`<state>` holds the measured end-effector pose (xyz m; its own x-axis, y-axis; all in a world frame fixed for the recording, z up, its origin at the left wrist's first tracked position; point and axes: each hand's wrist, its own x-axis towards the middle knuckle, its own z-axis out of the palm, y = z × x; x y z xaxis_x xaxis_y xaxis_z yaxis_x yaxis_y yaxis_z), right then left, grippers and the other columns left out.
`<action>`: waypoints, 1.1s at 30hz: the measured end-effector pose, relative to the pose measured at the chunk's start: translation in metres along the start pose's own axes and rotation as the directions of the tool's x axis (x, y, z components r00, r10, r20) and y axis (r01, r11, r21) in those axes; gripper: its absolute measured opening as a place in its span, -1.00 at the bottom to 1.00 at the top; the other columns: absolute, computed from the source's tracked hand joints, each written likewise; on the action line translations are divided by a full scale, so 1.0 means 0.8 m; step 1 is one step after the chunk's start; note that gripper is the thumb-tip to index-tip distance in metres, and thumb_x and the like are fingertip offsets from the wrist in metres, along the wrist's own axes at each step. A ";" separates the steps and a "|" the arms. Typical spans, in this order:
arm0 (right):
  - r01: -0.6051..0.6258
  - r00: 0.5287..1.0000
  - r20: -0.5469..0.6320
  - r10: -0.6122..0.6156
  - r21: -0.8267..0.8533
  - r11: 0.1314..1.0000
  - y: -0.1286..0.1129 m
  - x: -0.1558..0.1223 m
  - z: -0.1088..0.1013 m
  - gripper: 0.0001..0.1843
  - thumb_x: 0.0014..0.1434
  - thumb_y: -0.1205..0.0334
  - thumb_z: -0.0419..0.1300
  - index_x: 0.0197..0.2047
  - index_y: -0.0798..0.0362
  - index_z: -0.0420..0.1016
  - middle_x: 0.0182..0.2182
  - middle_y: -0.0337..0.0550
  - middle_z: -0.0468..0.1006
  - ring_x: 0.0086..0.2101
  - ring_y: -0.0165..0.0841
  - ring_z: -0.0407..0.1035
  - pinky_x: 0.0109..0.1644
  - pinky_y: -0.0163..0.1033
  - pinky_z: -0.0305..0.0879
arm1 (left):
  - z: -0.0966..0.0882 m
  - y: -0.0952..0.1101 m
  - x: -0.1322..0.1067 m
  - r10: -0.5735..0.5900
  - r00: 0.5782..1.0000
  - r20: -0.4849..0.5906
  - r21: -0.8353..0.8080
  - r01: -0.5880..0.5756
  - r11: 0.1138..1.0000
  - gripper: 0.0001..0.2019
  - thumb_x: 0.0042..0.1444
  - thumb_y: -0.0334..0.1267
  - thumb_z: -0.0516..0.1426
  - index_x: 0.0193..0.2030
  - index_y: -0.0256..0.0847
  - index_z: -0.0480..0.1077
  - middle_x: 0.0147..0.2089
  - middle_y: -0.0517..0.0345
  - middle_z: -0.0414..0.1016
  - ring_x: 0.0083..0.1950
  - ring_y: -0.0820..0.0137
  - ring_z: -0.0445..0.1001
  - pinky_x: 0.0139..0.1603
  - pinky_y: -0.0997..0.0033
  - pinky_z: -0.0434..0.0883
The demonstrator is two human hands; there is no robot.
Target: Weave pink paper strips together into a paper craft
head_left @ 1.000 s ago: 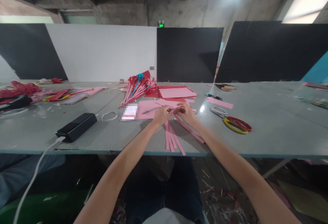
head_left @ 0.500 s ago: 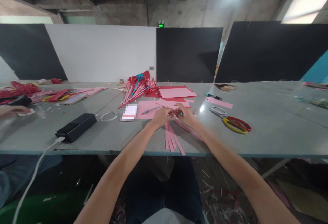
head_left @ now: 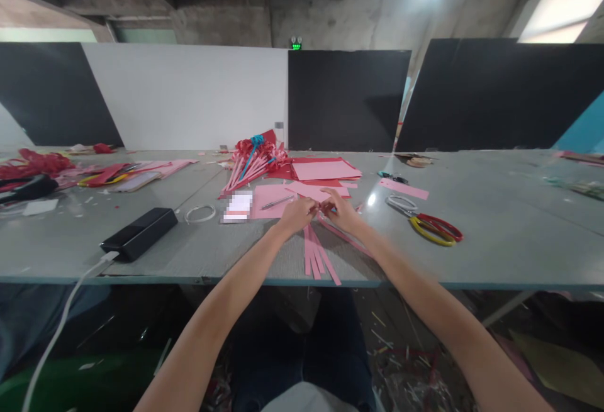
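Note:
My left hand (head_left: 301, 214) and my right hand (head_left: 340, 211) meet fingertip to fingertip over the table, both pinched closed on a pink paper strip (head_left: 346, 236). One length of it trails toward the right forearm; the pinched end is hidden by my fingers. Several more pink paper strips (head_left: 317, 258) fan out below my hands toward the table's front edge. Just beyond lie pink paper sheets (head_left: 271, 193), with a pen (head_left: 277, 202) on top of them. Behind these sits a stack of pink and red paper (head_left: 325, 170).
Scissors with red and yellow handles (head_left: 431, 229) lie to the right, near a pink paper piece (head_left: 404, 189). On the left are a black power bank (head_left: 140, 234) with a white cable and a coiled white ring (head_left: 200, 213). A ribbon-topped bundle of pink sticks (head_left: 252, 163) lies at the back.
My hands stay nearly in place, with only slight finger movement. At the far left, another person's hand has left the view, and a white paper piece now shows there.

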<state>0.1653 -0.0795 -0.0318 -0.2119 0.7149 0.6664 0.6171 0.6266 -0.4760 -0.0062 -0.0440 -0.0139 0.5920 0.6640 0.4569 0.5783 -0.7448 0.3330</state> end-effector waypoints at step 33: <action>-0.063 0.998 0.016 0.061 0.239 0.969 -0.002 0.003 -0.009 -0.52 0.10 0.24 0.13 0.10 -0.01 0.17 -0.38 -0.16 0.55 -0.35 -0.31 0.47 -0.26 -0.16 0.38 | -0.005 -0.007 0.005 0.044 0.999 0.013 -0.322 -0.038 0.946 -0.77 0.17 -0.21 0.03 -0.31 -0.29 0.46 -0.32 0.10 0.52 -0.32 0.40 0.43 -0.29 0.46 0.28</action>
<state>0.1692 -0.0811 -0.0252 -0.1855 0.7567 0.6269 0.4300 0.6361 -0.6407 -0.0092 -0.0377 -0.0105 0.6241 0.6311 0.4606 0.3437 -0.7512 0.5635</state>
